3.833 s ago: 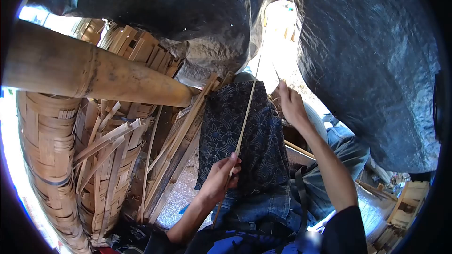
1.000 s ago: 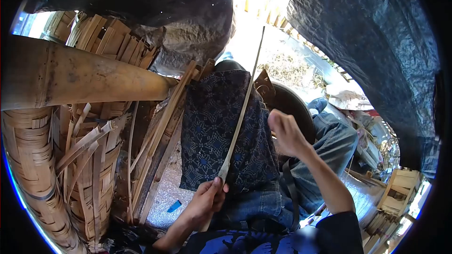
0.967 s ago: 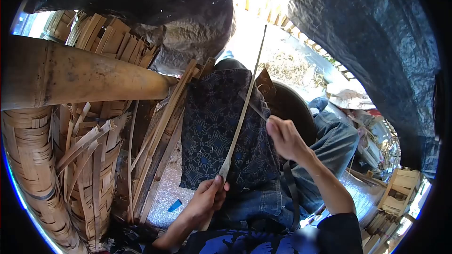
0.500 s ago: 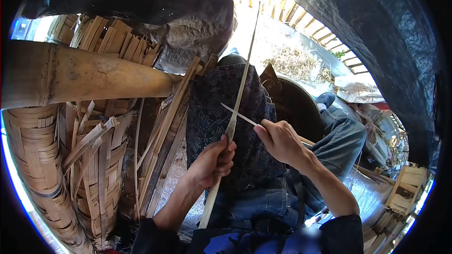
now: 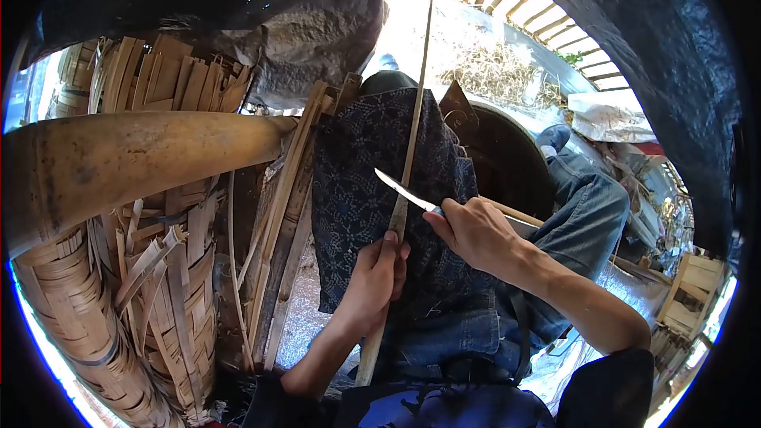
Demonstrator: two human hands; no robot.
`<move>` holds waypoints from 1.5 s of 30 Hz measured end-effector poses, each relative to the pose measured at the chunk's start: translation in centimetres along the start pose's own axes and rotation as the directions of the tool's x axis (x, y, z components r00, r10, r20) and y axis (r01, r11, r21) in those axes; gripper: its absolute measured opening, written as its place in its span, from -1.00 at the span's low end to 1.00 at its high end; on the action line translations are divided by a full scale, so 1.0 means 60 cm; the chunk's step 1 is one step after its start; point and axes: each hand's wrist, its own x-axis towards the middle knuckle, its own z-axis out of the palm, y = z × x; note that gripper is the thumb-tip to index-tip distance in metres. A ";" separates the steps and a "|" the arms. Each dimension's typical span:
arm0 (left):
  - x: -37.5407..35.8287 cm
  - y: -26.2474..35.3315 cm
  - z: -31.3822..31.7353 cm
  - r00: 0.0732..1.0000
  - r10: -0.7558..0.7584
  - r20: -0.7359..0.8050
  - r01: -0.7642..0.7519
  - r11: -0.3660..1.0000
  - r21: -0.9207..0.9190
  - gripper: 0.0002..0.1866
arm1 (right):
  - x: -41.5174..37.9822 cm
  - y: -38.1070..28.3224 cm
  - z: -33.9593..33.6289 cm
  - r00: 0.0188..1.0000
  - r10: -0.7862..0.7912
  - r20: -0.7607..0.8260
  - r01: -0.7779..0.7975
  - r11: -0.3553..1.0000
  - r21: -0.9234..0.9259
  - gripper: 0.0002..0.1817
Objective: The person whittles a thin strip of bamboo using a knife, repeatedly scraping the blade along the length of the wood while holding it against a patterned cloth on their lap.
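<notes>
- Head view: my left hand (image 5: 376, 279) is wrapped tight around a long bamboo strip (image 5: 411, 123); the strip runs up past my fingers toward the light and down below my palm.
- My right hand (image 5: 473, 230) is closed on the handle of a knife (image 5: 404, 191), whose blade reaches leftward and meets the strip just above my left thumb.
- Under both hands a patterned dark cloth (image 5: 361, 166) covers my knee.
- Left of my fingers: a thick bamboo pole (image 5: 135, 162) and woven baskets (image 5: 71, 309).
</notes>
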 end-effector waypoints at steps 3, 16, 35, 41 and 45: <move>0.000 -0.001 -0.002 1.000 -0.017 0.013 0.017 1.000 -0.016 -0.62 | 0.008 0.003 0.005 1.000 -0.001 -0.003 0.001 1.000 -0.005 -0.52; -0.003 -0.008 0.000 1.000 0.000 0.030 0.001 1.000 -0.025 -0.64 | 0.032 0.011 0.011 0.992 -0.028 -0.125 0.026 0.999 -0.021 -0.50; -0.001 -0.007 -0.004 0.997 0.031 0.064 -0.031 0.999 0.010 -0.64 | 0.047 0.022 -0.010 0.991 0.066 -0.114 -0.066 0.998 0.000 -0.46; -0.039 -0.030 0.001 1.000 -0.028 0.011 0.028 0.999 0.033 -0.63 | 0.092 0.043 -0.029 0.972 0.229 -0.045 -0.225 0.971 0.082 -0.50; -0.044 -0.040 -0.015 0.997 -0.025 0.069 0.030 0.997 -0.065 -0.62 | 0.095 0.061 -0.024 0.976 0.119 -0.183 -0.087 0.981 0.174 -0.53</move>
